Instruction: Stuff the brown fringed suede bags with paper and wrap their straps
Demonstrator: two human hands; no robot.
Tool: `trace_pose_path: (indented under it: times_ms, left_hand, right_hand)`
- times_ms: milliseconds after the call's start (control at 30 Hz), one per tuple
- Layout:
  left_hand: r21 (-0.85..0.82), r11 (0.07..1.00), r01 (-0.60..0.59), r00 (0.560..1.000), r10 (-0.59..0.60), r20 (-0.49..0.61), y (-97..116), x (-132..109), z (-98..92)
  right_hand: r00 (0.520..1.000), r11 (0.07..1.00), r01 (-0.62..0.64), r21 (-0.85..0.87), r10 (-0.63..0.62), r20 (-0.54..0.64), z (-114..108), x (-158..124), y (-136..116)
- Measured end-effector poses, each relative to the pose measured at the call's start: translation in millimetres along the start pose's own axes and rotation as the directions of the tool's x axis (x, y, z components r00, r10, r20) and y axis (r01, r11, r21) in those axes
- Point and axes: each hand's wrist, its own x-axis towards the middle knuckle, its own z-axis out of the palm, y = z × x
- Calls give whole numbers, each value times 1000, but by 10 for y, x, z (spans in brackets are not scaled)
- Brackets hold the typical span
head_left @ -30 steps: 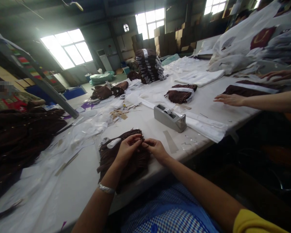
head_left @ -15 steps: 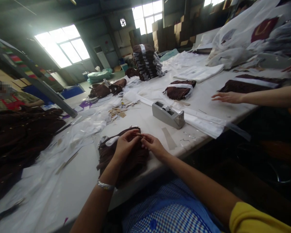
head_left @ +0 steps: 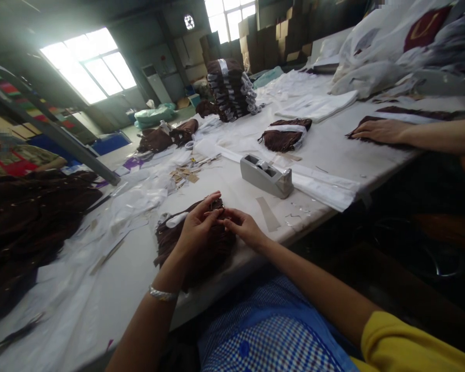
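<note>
A bundle of brown gathered cloth [head_left: 168, 248] lies on the white table near its front edge, with a white strip across its upper left. Over the upper right of this bundle, my left hand [head_left: 199, 225] is closed in a pinch, its index finger stretched forward. The fingertips of my right hand [head_left: 243, 228] meet it from the right, also pinched together. What sits between the fingers is too small to make out; dark cloth shows just behind them. A grey tape dispenser [head_left: 265, 176] stands to the right, beyond my right hand.
A co-worker's hand [head_left: 383, 130] rests on another brown bundle at the right. A banded brown bundle [head_left: 287, 135] and a tall brown stack [head_left: 230, 93] stand farther back. Brown cloth [head_left: 34, 222] is heaped at the left. Plastic sheets [head_left: 77, 268] and cardboard scraps [head_left: 186, 174] litter the table.
My left index finger has lifted and straightened while both hands stay together at the bundle. The co-worker's hand has moved onto the right-hand brown bundle. The view has shifted slightly.
</note>
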Motion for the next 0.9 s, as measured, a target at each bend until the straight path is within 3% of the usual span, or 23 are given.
trace_pose_path:
  times_ms: [167, 267, 367, 467, 567, 667, 700, 767, 833, 900]
  left_hand:
    - [-46, 999, 6, 1000, -7, -24, 128, 48, 6]
    - [-74, 997, -10, 998, 6, -65, 163, 29, -6]
    - [-42, 998, 55, 998, -54, 14, 134, 10, 19]
    - [19, 999, 43, 997, -44, 59, 114, 18, 60]
    - [10, 1000, -6, 1000, 7, -27, 152, 43, 53]
    - [104, 988, -111, 985, 123, -121, 180, 37, -14]
    - [203, 969, -140, 983, 162, -93, 170, 18, -40]
    - [445, 879, -172, 985, 149, 86, 116, -46, -78]
    - [648, 738, -190, 968, 31, 249, 35, -128, -92]
    - [749, 636, -184, 956, -61, 287, -47, -190, -96]
  right_hand:
    - [1000, 996, -27, -88, 27, -1, -16, -29, 6]
    - [1000, 999, -18, -40, 18, -19, -24, -17, 21]
    - [998, 998, 12, 69, -16, 61, -3, -7, 24]
    - [994, 997, -12, 82, 3, 110, 12, -8, 37]
    - [997, 995, -79, 60, 78, 21, -5, -7, 66]
    - [983, 971, -118, 207, 144, -117, -37, 9, 74]
    - [976, 958, -112, 264, 156, -154, -47, 16, 68]
    - [966, 940, -72, 334, 149, -211, -61, 25, 46]
    - [961, 942, -19, 334, 110, -254, -71, 18, 27]
    - [958, 961, 31, 275, 50, -284, -78, -14, 21]
